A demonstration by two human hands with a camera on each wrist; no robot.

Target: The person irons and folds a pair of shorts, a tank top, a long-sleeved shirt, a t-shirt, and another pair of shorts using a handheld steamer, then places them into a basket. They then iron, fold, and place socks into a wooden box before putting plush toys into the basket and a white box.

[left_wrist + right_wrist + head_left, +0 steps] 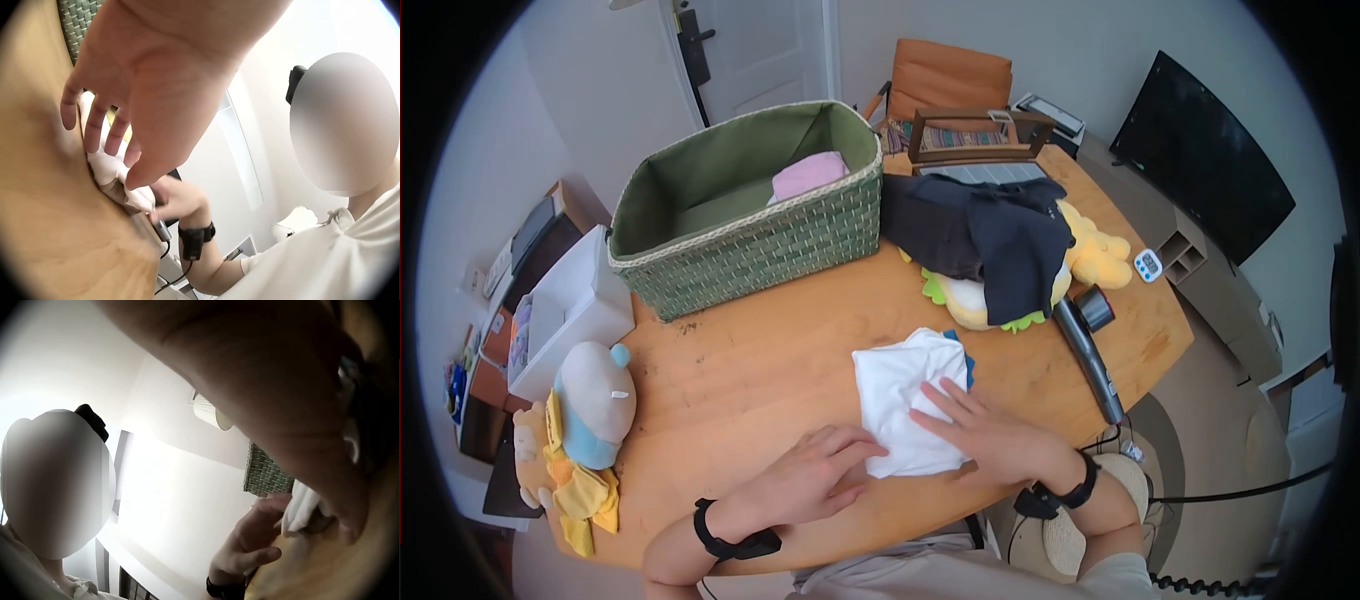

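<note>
A white cloth (905, 400), folded into a rough square, lies near the table's front edge, with a bit of blue fabric (962, 355) showing at its upper right. My right hand (990, 435) rests on the cloth's right part, fingers spread. At the cloth's lower left edge, my left hand (815, 470) touches it with loosely bent fingers. In the left wrist view the left hand (150, 94) hangs beside the cloth (109, 165), fingers apart. The right wrist view is dark; the right hand (287, 406) is over the cloth (303, 509).
A green woven basket (750, 255) holding pink fabric (810, 176) stands behind. Dark clothes (1010, 235) lie over a yellow plush (1100, 250) at the back right, beside a grey hair dryer (1090, 360). Plush toys (596, 400), yellow cloth (583, 495) and a white box (580, 310) are left.
</note>
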